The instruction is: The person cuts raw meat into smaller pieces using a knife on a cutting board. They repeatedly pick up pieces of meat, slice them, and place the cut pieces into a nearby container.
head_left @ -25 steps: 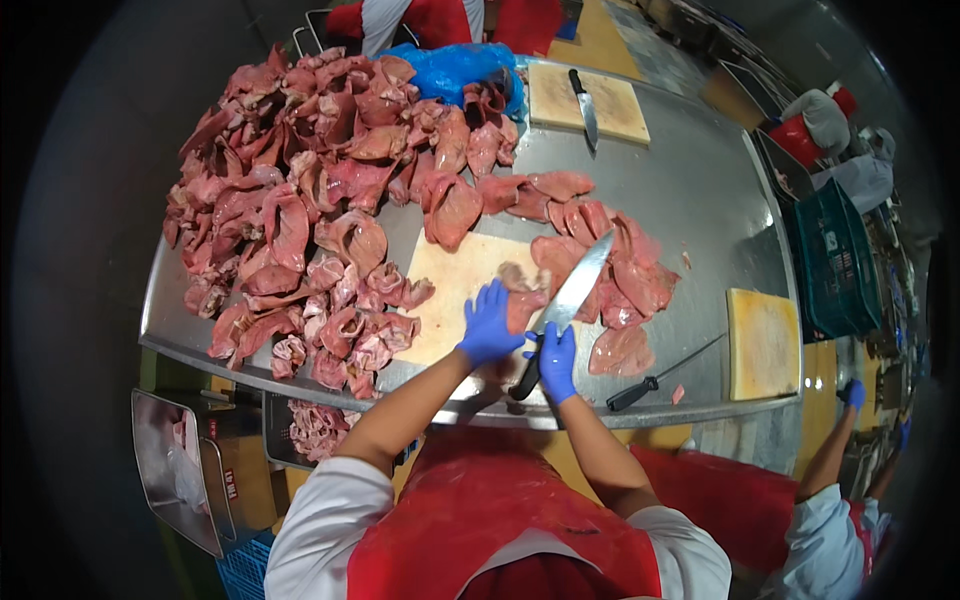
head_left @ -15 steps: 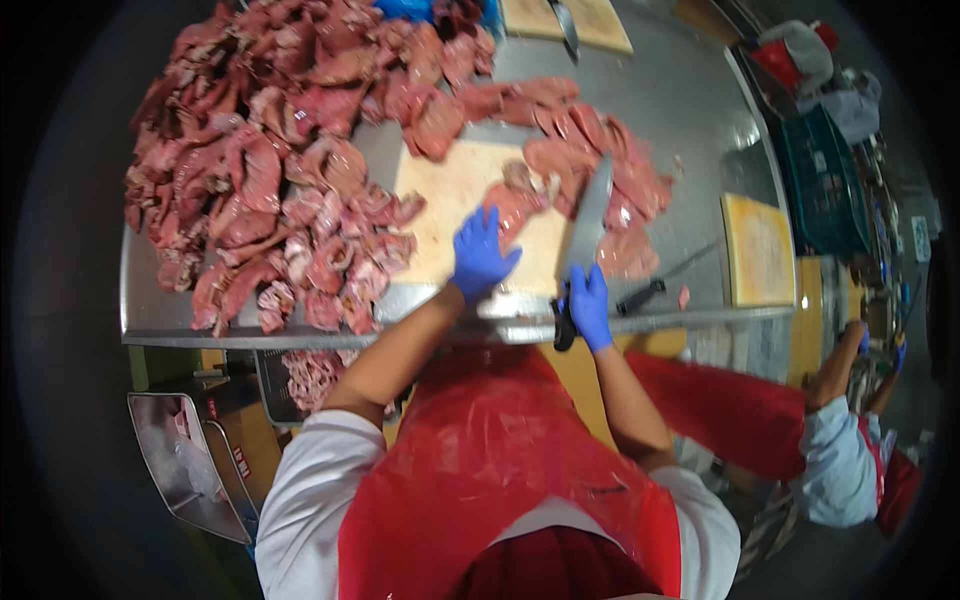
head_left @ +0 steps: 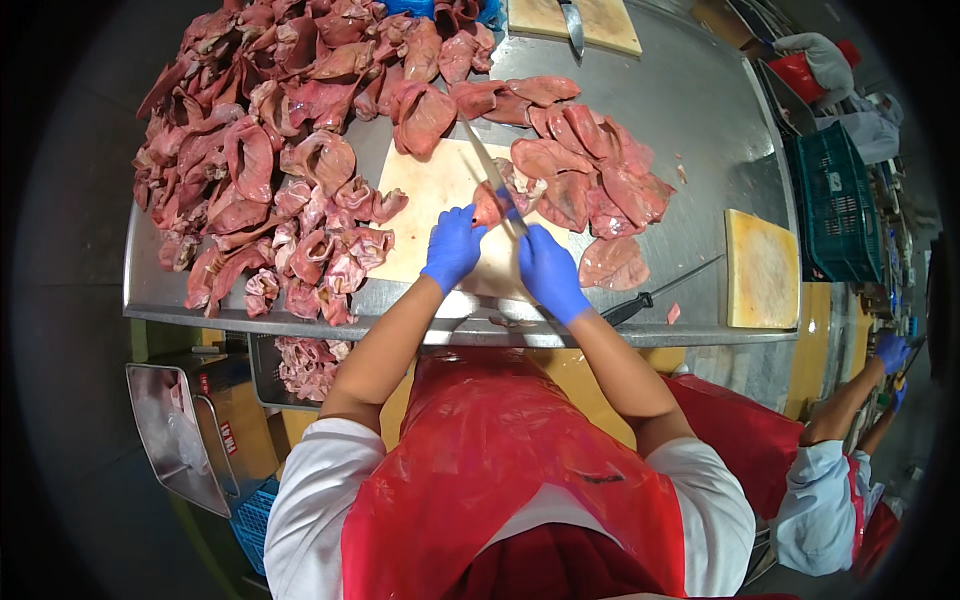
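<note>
In blue gloves, both hands work over a white cutting board (head_left: pixel 415 235) at the table's near edge. Closed fingers of my left hand (head_left: pixel 453 248) grip the near-left side of a pink piece of meat (head_left: pixel 487 208). My right hand (head_left: pixel 550 268) is wrapped round the handle of a knife (head_left: pixel 482 152); its blade lies across that meat and points away to the upper left. Whether the edge has entered the meat I cannot tell. A pale, ragged part (head_left: pixel 531 185) of the meat shows right of the blade.
A large heap of raw meat (head_left: pixel 250 160) covers the left; flatter pieces (head_left: pixel 630 190) lie right. A black-handled rod (head_left: pixel 685 274) and yellowed board (head_left: pixel 762 268) lie farther right. Another knife (head_left: pixel 574 30) rests on the far board (head_left: pixel 615 25). A co-worker's arm (head_left: pixel 845 405) shows at right.
My right hand has moved up and left, swinging the knife from pointing up-right to crossing the meat. My left hand has shifted slightly left and closed on the meat.
</note>
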### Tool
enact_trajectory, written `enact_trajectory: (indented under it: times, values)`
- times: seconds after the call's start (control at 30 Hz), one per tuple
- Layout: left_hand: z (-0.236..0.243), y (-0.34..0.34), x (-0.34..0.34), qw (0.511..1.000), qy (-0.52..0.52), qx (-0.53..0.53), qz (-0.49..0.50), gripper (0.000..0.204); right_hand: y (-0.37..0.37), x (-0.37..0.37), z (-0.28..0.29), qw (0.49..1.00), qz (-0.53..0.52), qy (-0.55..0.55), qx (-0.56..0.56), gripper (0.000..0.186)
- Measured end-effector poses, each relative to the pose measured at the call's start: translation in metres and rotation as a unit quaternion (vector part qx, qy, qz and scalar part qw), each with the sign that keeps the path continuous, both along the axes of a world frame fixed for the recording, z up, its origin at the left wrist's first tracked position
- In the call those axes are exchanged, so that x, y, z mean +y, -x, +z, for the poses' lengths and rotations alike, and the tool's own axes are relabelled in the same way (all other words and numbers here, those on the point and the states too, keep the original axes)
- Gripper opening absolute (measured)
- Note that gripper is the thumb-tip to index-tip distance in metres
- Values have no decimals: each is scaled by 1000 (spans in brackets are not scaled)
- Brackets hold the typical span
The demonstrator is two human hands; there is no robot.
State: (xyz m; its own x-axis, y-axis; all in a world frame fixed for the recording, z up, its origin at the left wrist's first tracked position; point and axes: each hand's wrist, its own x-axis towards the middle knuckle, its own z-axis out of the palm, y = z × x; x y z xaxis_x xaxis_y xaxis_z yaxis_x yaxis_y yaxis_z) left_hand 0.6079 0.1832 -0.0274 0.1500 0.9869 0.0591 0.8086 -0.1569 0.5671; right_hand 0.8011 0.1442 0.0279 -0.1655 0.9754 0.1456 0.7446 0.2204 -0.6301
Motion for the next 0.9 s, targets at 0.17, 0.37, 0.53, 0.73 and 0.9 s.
enact_trajectory:
  times: [0.17,0.37,0.53,0.73,0.9]
  values:
    - [-19,-5,-2,997,-69,-31,-7,20,1,16,-35,996,-5,40,-84,22]
    - [-29,-8,-25,967,-244,46,-63,8,-10,-34,-36,975,28,162,-150,32]
    - [-26,-7,-8,982,-174,-68,-26,14,37,82,-46,980,58,140,-133,23]
    - [-15,42,37,937,-60,-238,250,42,-15,-26,-39,970,45,222,-90,22]
    - [53,-4,141,996,68,-21,53,63,-113,-115,8,982,-5,190,17,24]
